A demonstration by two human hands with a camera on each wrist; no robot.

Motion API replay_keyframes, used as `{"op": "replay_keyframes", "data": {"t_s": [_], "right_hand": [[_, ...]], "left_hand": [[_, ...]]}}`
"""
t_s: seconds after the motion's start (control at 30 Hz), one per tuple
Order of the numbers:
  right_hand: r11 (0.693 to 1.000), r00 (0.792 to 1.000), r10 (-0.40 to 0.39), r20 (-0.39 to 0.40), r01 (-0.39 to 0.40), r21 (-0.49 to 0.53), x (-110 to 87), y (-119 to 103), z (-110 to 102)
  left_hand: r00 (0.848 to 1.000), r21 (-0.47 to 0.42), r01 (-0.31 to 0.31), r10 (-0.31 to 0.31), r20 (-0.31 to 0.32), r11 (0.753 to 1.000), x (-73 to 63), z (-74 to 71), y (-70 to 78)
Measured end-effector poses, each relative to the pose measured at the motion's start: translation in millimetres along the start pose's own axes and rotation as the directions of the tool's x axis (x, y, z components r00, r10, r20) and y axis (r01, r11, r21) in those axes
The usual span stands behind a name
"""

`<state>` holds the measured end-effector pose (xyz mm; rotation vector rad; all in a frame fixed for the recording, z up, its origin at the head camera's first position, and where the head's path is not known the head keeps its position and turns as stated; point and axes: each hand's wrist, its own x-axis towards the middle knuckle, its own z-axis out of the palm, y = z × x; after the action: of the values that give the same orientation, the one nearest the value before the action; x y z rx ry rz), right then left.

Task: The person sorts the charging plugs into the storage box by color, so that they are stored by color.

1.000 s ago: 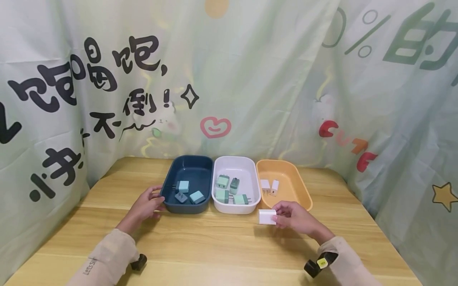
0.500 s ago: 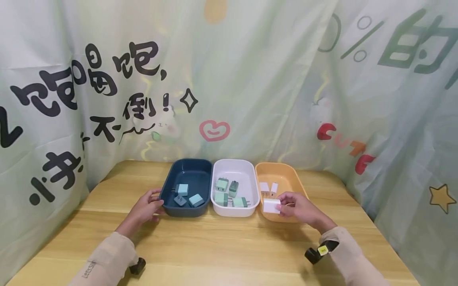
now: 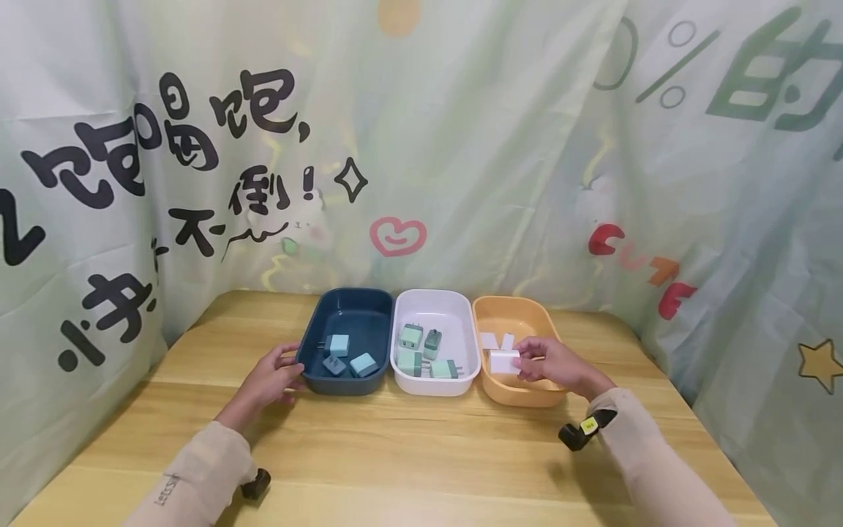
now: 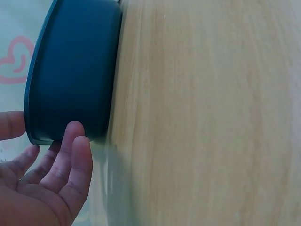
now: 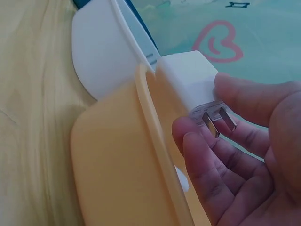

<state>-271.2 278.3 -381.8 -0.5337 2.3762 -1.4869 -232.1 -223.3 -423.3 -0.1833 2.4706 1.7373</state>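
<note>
My right hand (image 3: 549, 366) pinches a white two-pin charger plug (image 3: 504, 361) over the front of the orange tray (image 3: 527, 395). In the right wrist view, thumb and fingertips hold the plug (image 5: 190, 77), whose two metal pins point back toward the palm. Two other white plugs (image 3: 489, 341) lie in that tray, partly hidden behind the held one. My left hand (image 3: 268, 377) rests against the left side of the dark blue tray (image 3: 345, 384). Seen from the left wrist, its fingers (image 4: 70, 155) are loosely bent at the blue tray's (image 4: 75, 66) end.
A white tray (image 3: 436, 386) stands between the blue and orange ones, with several green plugs (image 3: 411, 337) inside. Pale blue plugs (image 3: 339, 345) lie in the blue tray. All stand side by side on a wooden table (image 3: 395, 461), with a printed curtain (image 3: 461, 146) behind.
My right hand has carried the white plug up and forward, from in front of the orange tray to over it. The left hand stays by the blue tray.
</note>
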Motion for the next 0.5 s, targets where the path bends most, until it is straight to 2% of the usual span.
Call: {"op": "replay_keyframes", "data": {"t_s": [0.27, 0.5], "right_hand": [[1.0, 0.999, 0.021, 0.037, -0.021, 0.005, 10.7, 2, -11], [0.999, 0.99, 0.034, 0.138, -0.035, 0.006, 21.6, 6, -22]], "left_hand": [[1.0, 0.0, 0.0, 0.0, 0.001, 1.0, 1.2, -0.8, 1.8], [1.0, -0.008, -0.007, 0.007, 0.004, 1.0, 1.6, -1.0, -0.2]]}}
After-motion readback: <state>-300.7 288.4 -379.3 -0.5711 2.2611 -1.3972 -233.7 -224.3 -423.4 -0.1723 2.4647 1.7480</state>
